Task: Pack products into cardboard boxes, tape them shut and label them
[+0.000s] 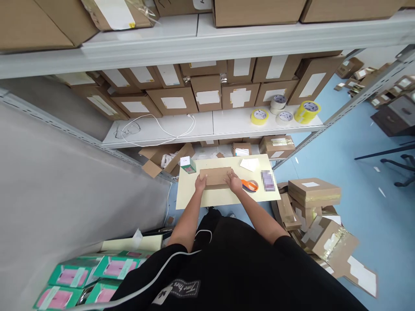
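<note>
Between my two hands is a flat, oblong brown cardboard box above the pale yellow tabletop. My left hand grips its left end, and my right hand grips its right end. Just right of my right hand lies an orange-handled tool, perhaps a tape cutter or scissors; its far part is partly hidden by the hand. A small green and white box stands at the table's back left corner. White paper slips lie at the back right, and a blurred purple item sits near the right edge.
Tape rolls and a white cable lie on the shelf ahead, in front of labelled cartons. An open carton is below left. Cardboard boxes pile up on the floor at right; green and pink packages are at lower left.
</note>
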Demonstrator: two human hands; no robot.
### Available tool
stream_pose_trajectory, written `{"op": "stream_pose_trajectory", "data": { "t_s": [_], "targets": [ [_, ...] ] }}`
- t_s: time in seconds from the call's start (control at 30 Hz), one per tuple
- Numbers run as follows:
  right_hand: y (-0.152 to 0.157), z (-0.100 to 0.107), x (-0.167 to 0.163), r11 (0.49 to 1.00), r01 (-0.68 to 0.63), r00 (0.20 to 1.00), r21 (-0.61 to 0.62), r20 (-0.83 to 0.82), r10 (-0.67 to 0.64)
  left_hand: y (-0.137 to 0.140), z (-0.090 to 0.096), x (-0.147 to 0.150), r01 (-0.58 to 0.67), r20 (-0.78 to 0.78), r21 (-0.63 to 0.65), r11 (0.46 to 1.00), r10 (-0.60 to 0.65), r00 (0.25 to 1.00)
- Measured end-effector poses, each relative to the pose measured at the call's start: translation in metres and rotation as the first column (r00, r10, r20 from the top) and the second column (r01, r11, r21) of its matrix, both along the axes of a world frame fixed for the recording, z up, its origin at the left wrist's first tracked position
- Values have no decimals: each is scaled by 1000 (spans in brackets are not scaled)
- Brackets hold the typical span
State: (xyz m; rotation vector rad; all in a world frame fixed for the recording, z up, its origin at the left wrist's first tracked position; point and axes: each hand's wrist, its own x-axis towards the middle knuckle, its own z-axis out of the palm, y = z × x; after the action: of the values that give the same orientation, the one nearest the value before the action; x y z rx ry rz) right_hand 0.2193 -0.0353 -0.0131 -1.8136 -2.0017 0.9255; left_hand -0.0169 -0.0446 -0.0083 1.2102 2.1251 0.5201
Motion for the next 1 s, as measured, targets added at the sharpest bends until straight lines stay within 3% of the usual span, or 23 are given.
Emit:
{"op": "stream_pose_trajectory", "data": {
  "t_s": [0.1, 0.2, 0.6, 0.8, 0.9, 1.0],
  "targets": [
    [-1, -1, -1, 1000, -28, 999, 12, 19, 28, 2, -10, 0, -86, 146, -12, 996, 87, 985],
    [-5, -1, -2, 998, -55, 997, 2, 59, 55, 4, -12, -1, -122, 139, -32, 992, 126, 982],
    [-19, -6, -7, 1000, -13, 999, 23, 33, 12, 3, -2, -2, -51, 83, 2, 999, 50, 995],
    [-11, -7, 4, 992, -72, 989, 103, -120, 84, 6, -4, -9, -23, 70, -26, 999, 25, 997],
    [-2, -7, 33, 978, 85, 984, 191, -170, -52, 7, -12, -11, -31, 57, 19, 999, 30, 998],
    [6, -10, 73, 930, 278, 957, 242, -156, -245, 9, -19, -13, -13, 51, 47, 999, 11, 999]
  ]
}}
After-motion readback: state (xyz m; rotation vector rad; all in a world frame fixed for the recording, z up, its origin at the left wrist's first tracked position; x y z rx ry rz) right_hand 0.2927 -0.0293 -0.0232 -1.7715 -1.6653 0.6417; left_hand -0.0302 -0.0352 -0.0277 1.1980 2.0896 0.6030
